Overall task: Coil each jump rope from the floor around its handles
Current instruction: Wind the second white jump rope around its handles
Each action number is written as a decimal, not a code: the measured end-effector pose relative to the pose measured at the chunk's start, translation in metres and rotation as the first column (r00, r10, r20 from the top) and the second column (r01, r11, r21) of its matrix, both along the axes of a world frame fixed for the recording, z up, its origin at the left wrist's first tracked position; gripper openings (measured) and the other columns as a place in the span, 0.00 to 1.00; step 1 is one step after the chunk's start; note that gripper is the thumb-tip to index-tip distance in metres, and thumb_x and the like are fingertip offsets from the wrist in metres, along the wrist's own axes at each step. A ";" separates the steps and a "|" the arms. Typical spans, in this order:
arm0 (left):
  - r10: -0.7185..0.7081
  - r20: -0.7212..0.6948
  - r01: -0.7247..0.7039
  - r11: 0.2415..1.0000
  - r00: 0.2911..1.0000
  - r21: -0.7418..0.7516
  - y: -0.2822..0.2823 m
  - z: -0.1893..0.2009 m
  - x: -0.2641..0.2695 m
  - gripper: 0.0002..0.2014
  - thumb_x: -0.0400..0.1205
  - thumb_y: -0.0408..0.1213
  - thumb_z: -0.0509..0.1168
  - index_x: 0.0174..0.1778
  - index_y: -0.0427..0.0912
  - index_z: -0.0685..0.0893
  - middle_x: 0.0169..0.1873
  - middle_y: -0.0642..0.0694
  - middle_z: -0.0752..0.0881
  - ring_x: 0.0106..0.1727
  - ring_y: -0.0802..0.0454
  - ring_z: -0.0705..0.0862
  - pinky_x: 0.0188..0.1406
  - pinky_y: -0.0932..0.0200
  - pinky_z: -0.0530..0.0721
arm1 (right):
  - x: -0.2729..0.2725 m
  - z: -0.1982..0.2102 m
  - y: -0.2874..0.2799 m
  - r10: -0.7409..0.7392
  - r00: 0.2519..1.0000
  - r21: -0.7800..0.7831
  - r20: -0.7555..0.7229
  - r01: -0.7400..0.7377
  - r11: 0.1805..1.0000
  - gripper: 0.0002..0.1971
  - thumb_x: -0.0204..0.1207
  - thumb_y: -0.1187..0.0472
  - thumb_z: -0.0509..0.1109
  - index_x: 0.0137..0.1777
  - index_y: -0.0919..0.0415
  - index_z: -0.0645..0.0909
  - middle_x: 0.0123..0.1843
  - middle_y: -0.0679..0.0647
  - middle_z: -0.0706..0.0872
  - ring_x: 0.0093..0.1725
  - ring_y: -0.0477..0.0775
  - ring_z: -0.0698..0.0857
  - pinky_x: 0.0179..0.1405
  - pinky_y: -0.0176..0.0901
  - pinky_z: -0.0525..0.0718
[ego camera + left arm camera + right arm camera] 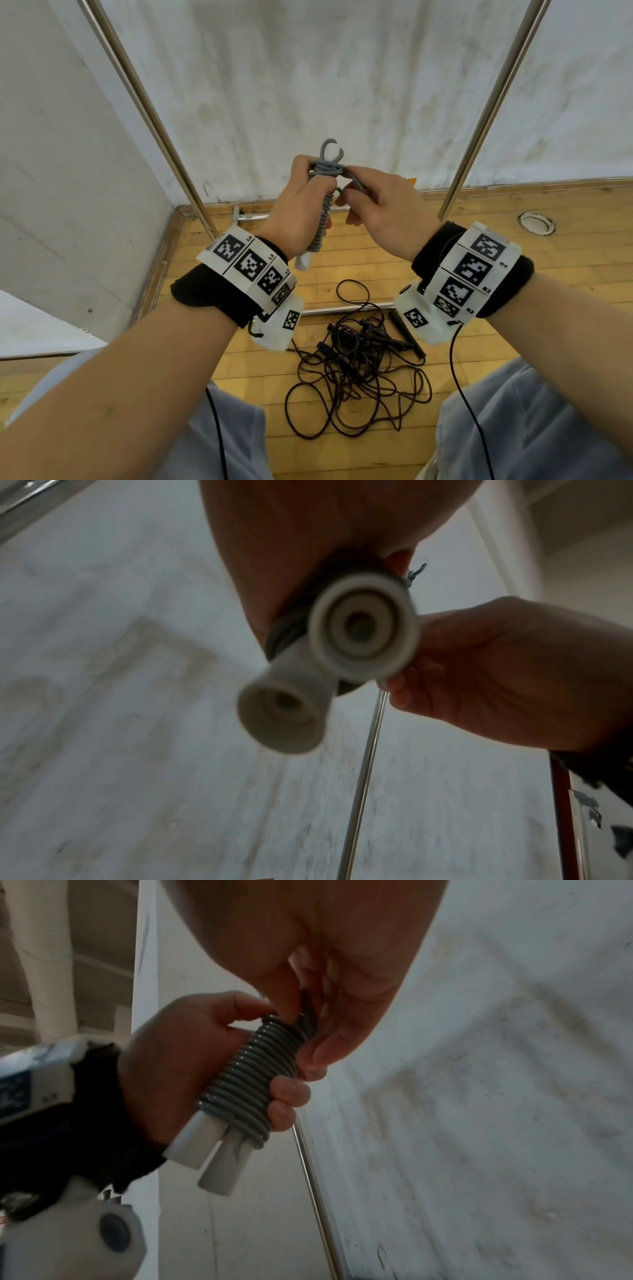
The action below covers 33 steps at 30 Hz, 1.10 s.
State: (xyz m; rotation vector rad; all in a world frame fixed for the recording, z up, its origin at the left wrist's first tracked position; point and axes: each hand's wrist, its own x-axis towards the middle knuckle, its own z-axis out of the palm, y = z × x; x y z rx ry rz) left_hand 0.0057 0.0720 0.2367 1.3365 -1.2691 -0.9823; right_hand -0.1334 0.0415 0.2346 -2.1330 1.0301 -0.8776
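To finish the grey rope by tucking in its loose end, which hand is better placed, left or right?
Right. The right hand already pinches the loose end of the grey rope beside the top wraps. The left hand is wrapped around the coiled handles and should probably keep steadying them.

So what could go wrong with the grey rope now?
The right hand pinches only the loose end of the grey rope; if it slips, the top turns could spring loose. The left hand grips both white handles, which splay apart below, so the coils may slide off. The dark rope on the floor lies tangled and could knot.
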 end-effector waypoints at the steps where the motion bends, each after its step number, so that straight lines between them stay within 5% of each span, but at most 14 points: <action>1: 0.005 0.008 -0.005 1.000 1.000 -0.004 0.000 0.000 0.001 0.06 0.84 0.36 0.54 0.48 0.54 0.69 0.34 0.45 0.79 0.27 0.48 0.77 0.27 0.52 0.78 | 0.001 0.000 0.001 0.023 1.000 0.013 -0.009 -0.023 1.000 0.13 0.83 0.63 0.57 0.63 0.57 0.78 0.41 0.46 0.83 0.36 0.41 0.84 0.44 0.42 0.83; 7: 0.110 0.011 -0.109 0.991 0.994 -0.077 -0.001 -0.003 0.000 0.08 0.84 0.34 0.56 0.50 0.53 0.76 0.40 0.46 0.81 0.38 0.49 0.82 0.37 0.50 0.83 | 0.007 -0.003 0.003 0.008 1.000 0.000 0.015 -0.008 1.000 0.16 0.84 0.65 0.55 0.67 0.60 0.78 0.47 0.54 0.87 0.41 0.50 0.86 0.51 0.52 0.85; 18: 0.133 0.225 -0.101 0.984 0.965 -0.148 -0.004 -0.017 -0.005 0.06 0.86 0.42 0.56 0.58 0.51 0.69 0.37 0.52 0.82 0.26 0.63 0.81 0.25 0.62 0.83 | -0.002 -0.001 -0.004 -0.183 0.968 0.174 0.171 0.153 0.973 0.07 0.76 0.63 0.70 0.50 0.57 0.89 0.37 0.47 0.90 0.36 0.47 0.89 0.50 0.52 0.88; 23: 0.089 0.275 -0.038 0.982 0.957 -0.186 -0.002 -0.023 -0.008 0.13 0.87 0.39 0.52 0.68 0.47 0.69 0.42 0.58 0.77 0.40 0.60 0.78 0.41 0.61 0.76 | -0.004 0.002 -0.004 -0.172 0.966 0.240 0.193 0.123 0.963 0.09 0.73 0.64 0.73 0.35 0.49 0.87 0.33 0.51 0.90 0.34 0.51 0.90 0.46 0.53 0.89; 28: 0.014 0.422 0.068 0.981 0.907 -0.180 0.002 -0.025 -0.007 0.23 0.79 0.42 0.61 0.71 0.49 0.67 0.47 0.60 0.78 0.42 0.74 0.79 0.35 0.81 0.73 | -0.004 0.002 0.000 -0.197 0.962 0.234 0.188 0.151 0.960 0.05 0.70 0.60 0.76 0.34 0.54 0.88 0.31 0.53 0.89 0.33 0.51 0.89 0.42 0.49 0.89; 31: 0.034 0.480 0.058 0.983 0.876 -0.176 0.000 -0.027 -0.008 0.27 0.79 0.47 0.68 0.71 0.46 0.68 0.51 0.60 0.79 0.47 0.68 0.80 0.39 0.77 0.75 | -0.004 0.000 0.002 -0.223 0.958 0.195 0.178 0.188 0.963 0.06 0.69 0.56 0.77 0.32 0.54 0.87 0.29 0.51 0.87 0.32 0.48 0.86 0.37 0.43 0.88; 33: 0.046 0.499 0.038 0.987 0.866 -0.158 -0.001 -0.028 -0.007 0.24 0.82 0.46 0.66 0.72 0.44 0.68 0.46 0.60 0.79 0.41 0.67 0.80 0.34 0.74 0.74 | -0.004 0.001 0.002 -0.212 0.960 0.196 0.184 0.175 0.965 0.08 0.71 0.54 0.75 0.34 0.56 0.88 0.29 0.52 0.88 0.33 0.50 0.87 0.40 0.48 0.89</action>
